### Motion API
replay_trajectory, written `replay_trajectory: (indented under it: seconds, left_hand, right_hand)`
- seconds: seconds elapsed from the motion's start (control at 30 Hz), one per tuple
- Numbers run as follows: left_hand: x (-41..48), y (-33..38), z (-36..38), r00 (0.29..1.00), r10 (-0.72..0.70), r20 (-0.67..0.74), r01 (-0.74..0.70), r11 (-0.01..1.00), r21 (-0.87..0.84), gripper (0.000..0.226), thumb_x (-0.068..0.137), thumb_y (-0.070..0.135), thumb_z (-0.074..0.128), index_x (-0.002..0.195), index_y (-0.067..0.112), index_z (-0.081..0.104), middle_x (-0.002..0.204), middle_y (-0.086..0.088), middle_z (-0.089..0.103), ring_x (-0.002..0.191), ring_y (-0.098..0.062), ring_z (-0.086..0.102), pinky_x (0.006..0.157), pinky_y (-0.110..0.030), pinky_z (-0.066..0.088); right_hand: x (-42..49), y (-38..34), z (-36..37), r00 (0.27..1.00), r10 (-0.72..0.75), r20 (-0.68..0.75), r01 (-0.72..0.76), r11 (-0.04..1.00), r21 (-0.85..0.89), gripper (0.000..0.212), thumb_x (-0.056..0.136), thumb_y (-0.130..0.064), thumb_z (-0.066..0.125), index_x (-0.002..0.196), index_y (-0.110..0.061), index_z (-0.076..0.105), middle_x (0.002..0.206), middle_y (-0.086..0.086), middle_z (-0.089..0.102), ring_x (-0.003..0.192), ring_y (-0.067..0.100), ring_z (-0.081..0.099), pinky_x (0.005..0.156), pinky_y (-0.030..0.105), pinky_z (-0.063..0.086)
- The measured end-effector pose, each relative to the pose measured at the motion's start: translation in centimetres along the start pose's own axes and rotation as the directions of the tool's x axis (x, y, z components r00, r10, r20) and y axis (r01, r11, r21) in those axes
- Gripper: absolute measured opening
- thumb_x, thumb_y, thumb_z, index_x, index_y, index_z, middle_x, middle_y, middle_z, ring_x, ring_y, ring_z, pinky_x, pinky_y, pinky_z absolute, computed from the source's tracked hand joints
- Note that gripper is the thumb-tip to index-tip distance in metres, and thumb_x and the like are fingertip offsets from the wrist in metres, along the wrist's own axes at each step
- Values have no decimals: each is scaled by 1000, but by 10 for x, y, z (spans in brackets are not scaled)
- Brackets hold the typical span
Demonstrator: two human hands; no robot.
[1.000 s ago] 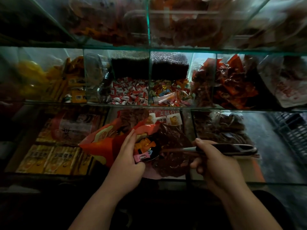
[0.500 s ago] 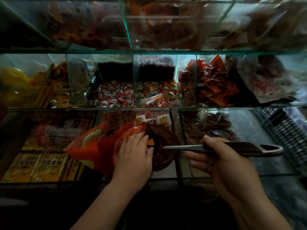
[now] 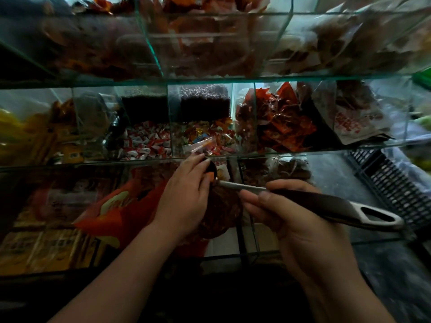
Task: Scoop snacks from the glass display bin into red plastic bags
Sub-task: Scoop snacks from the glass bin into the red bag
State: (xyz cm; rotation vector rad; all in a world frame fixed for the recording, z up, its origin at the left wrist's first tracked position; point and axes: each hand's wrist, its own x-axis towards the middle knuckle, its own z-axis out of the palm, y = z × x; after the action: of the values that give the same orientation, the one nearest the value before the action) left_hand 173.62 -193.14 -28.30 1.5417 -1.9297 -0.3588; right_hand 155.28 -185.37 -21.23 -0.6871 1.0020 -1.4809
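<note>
- Head view, placement: the red bag (image 3: 121, 215) is held low in front of the glass bin (image 3: 247, 243), its mouth turned toward the scoop (image 3: 310, 201); this is judged to keep the transfer short, so that pieces drop into the bag rather than back onto the shelf.
- Head view, scoop: the handle is kept nearly level and angled leftward, the metal shaft reaching toward the bag mouth; the bowl is mostly hidden behind the left hand (image 3: 186, 197), so its load cannot be told.
- Head view, snacks: a dark heap of snacks (image 3: 221, 213) is seen in the bin just beneath the shaft, between the two hands.
- Head view, left hand: the fingers are curled over the bag's upper edge and close to the scoop bowl; the bag is gripped, with the fingertips apparently steadying the bowl, though contact is not clear.
- Head view, right hand (image 3: 300, 229): the fingers are wrapped around the dark handle, the thumb laid along its top; a firm, closed grasp is shown.
</note>
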Motion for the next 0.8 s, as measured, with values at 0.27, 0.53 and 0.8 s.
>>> replay_trajectory:
  seconds: [0.27,0.53,0.8]
  left_hand:
    - [95,-11,0,995,20,102,-12,997,-75,44,105,27,53,148,15,51,160,-1,39,150,-18,27,121,-30,19]
    - [82,-26,-9,972,-234,-25,219,938,-267,40,97,25,66,136,29,58,133,16,52,106,6,51,87,-12,41]
    - [19,-26,-35,969,-199,-149,150,946,-287,24,94,26,69,88,46,60,102,22,60,96,6,58,80,-20,49]
  right_hand:
    - [58,3,28,986,-148,-72,142,987,-82,9,94,-26,66,90,-20,71,89,7,80,88,23,79,74,32,64]
    - [119,4,21,670,-291,683,728,76,-681,38,86,-35,59,115,-12,69,107,3,70,100,17,66,89,33,55]
    - [72,-5,33,877,-386,287,480,674,-561,9,86,-30,72,90,-24,66,89,-9,73,79,-3,72,75,15,55]
